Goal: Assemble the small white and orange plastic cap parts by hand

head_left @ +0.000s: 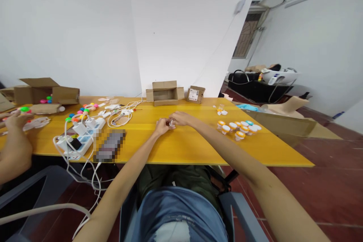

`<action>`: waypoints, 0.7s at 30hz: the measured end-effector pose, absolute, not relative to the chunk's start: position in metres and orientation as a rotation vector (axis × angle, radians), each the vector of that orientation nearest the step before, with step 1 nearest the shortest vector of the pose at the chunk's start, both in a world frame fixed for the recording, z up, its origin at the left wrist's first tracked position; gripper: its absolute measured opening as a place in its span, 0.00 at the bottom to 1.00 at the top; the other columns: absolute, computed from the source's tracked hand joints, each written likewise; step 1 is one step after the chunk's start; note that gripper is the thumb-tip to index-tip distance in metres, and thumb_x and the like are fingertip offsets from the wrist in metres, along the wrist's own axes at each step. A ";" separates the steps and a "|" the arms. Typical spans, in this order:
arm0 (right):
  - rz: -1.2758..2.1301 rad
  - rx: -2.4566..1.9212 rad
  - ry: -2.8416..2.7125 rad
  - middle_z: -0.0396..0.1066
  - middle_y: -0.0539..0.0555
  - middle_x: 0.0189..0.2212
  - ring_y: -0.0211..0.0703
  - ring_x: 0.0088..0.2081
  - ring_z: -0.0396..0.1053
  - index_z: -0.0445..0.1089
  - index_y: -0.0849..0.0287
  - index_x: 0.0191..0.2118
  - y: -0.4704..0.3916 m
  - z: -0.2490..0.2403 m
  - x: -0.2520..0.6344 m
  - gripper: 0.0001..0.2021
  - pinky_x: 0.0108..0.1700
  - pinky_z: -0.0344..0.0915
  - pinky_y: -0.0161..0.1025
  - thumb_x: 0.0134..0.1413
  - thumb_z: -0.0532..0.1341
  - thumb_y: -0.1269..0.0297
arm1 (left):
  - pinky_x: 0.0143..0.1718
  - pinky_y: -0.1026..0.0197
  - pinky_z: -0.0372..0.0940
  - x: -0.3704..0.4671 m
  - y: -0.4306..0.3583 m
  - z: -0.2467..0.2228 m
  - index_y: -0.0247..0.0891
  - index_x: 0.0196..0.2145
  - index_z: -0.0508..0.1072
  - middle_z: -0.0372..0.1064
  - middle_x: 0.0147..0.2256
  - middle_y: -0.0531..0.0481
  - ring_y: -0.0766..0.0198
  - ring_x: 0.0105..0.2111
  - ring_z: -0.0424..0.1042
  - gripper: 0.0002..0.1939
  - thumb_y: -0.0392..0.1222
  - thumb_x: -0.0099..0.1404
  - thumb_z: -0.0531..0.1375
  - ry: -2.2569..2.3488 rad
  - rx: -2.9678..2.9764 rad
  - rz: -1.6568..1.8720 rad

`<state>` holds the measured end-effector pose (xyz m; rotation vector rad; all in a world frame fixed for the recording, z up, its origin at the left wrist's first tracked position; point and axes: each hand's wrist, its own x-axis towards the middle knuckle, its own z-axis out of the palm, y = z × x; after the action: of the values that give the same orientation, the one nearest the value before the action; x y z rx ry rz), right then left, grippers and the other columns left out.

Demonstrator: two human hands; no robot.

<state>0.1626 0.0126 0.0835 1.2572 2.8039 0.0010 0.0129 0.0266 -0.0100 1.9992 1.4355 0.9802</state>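
My left hand (162, 126) and my right hand (180, 118) meet over the middle of the yellow table. Between them is a small clear jar (172, 123), partly covered by the fingers. The left hand grips it from the left side, while the right hand's fingers close on it from above and the right. A dark reddish patch shows beside the jar at the left fingers; I cannot make out what it is. To the right, a group of small lidded jars (239, 135) stands on the table, with orange, white and teal lids.
An open cardboard box (165, 102) and a smaller box (195, 94) stand at the back. Loose lids or small parts (222, 112) lie back right. On the left are a power strip (85, 140), white cables (117, 121), a phone (110, 145), colourful balls (82, 112) and another person's hand (17, 119).
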 end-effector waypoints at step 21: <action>0.053 1.389 2.725 0.79 0.64 0.43 0.50 0.43 0.76 0.79 0.60 0.42 0.008 0.084 0.162 0.12 0.34 0.61 0.35 0.60 0.59 0.64 | 0.37 0.63 0.62 0.013 0.025 -0.008 0.39 0.26 0.79 0.71 0.23 0.55 0.61 0.32 0.72 0.10 0.46 0.48 0.69 1.443 2.007 0.968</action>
<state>0.1615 0.0083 0.0835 1.3886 2.7255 0.0532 0.0132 0.0255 -0.0076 2.0067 1.4426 0.9682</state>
